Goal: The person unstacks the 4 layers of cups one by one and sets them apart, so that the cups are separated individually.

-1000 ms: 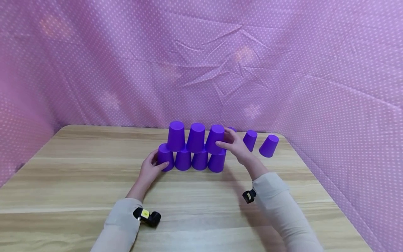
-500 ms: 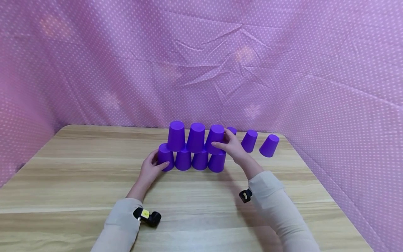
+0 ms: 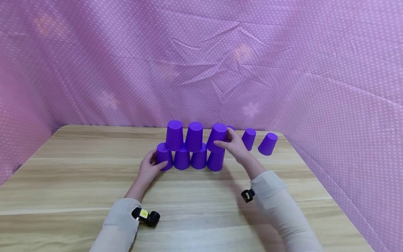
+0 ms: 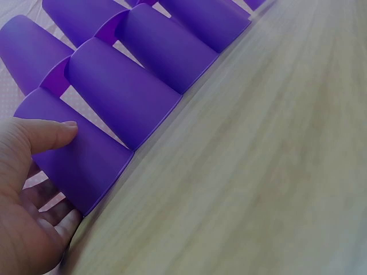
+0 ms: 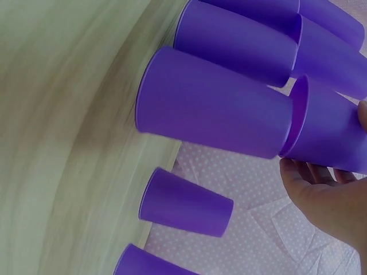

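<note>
- Upper right-end cup: mouth down above lower right-end cup, pinched between thumb and fingers of right hand. Full seating of rim: cannot tell.
- With left hand, clamped round lower left-end cup, thumb in front; likely useful as brace for lower row on table.
- Wider gap beside upper middle cup than further left. Probably best: ease inward slightly, to bridge lower right-end cup and lower inner cup evenly.
- Level rim before loosening; spread thumb and fingers together, to avoid dragging.
- Withdraw slowly; mind loose cups behind.
</note>
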`<action>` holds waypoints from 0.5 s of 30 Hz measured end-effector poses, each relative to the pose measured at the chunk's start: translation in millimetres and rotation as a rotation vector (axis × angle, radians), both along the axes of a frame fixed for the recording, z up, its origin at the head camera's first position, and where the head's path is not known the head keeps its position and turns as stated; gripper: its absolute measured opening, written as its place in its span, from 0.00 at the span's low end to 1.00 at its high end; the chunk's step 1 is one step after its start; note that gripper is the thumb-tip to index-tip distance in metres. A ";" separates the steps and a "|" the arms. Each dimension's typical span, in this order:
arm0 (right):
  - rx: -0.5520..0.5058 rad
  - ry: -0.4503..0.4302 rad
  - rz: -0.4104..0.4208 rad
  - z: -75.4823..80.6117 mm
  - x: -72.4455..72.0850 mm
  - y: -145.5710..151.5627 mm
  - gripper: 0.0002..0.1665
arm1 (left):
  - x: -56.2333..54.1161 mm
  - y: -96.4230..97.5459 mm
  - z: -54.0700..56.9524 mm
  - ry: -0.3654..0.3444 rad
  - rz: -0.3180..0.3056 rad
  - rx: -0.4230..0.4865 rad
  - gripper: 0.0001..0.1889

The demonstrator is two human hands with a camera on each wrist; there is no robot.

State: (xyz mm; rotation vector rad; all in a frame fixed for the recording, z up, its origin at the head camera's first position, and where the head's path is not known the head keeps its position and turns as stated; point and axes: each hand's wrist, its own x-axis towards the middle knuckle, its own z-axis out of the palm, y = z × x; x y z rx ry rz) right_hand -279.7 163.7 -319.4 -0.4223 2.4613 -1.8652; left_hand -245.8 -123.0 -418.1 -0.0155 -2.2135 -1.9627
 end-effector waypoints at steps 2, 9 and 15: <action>-0.001 0.006 -0.009 1.1 1.6 4.5 0.37 | -0.1 -0.4 -0.1 -0.006 -0.001 -0.010 0.34; -0.030 0.049 -0.013 4.2 9.2 23.6 0.37 | -0.2 -0.7 0.1 -0.029 0.001 -0.030 0.35; -0.035 0.050 -0.062 4.5 17.9 41.1 0.35 | -0.3 -0.7 1.2 -0.029 -0.006 -0.022 0.35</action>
